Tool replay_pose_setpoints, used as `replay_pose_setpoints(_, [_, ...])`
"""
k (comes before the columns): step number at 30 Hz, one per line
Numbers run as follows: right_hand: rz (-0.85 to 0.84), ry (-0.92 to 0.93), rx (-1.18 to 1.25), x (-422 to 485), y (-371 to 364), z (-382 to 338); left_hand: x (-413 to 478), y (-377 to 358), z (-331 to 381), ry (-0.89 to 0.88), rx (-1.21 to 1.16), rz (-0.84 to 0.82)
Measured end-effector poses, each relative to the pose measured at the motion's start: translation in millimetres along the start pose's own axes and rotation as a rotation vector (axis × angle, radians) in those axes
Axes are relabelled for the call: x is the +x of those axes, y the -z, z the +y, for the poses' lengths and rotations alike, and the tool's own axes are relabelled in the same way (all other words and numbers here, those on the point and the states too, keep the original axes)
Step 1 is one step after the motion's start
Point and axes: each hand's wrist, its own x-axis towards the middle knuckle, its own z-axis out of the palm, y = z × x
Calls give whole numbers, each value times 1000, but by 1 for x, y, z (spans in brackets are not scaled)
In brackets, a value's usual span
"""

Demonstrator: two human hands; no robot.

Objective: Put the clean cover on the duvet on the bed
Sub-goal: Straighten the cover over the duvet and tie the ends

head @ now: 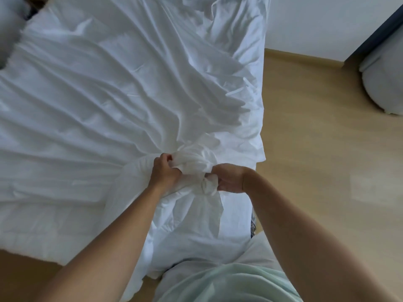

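The white cover (pixel 122 94) lies wrinkled across the bed (pixel 236 212), its folds drawn into a tight bunch at the near right side. The left hand (pixel 165 171) and right hand (pixel 229 178) each clench that bunch, close together. To the right is wooden floor (pixel 316 171); a pillow (pixel 8 29) lies far left.

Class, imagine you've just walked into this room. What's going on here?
A person is working on white bedding. The left hand and the right hand both grip a bunched part of the white cover, close to the body. Wrinkles fan out from that grip across the rest of it, which lies spread out ahead. Whether the cover is fully on cannot be told from here.
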Motion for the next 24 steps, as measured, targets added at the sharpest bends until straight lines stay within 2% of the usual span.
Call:
replay_pose_setpoints(2, [-125, 35, -10, -4, -7, -16, -10, 10, 2, -2, -48, 35])
replay_pose_setpoints(5, [-100, 89, 70, -5, -14, -20, -34, 16, 5, -60, -73, 143])
replay_pose_setpoints(6, [-77, 108, 121, -4, -14, -18, -43, 15, 6, -88, -111, 115])
replay_pose_setpoints(8, [-72, 151, 220, -4, -15, -13, -62, 8, 9, -136, -219, -73])
replay_pose_setpoints(10, [-118, 170, 317, -6, -15, -10, -75, -1, 14, -162, -292, -250])
replay_pose_setpoints(11, [-150, 167, 372, -7, -16, -10, -78, -4, 16, -171, -336, -281])
replay_pose_setpoints(17, [-204, 213, 447, -8, -24, -19, -66, 1, 23, -92, -456, -267])
replay_pose_setpoints(22, [-131, 213, 429, -4, -25, -27, -54, -9, 13, -43, -445, -323])
replay_pose_setpoints(24, [-118, 210, 419, -3, -22, -25, -49, -21, 6, -5, -407, -226])
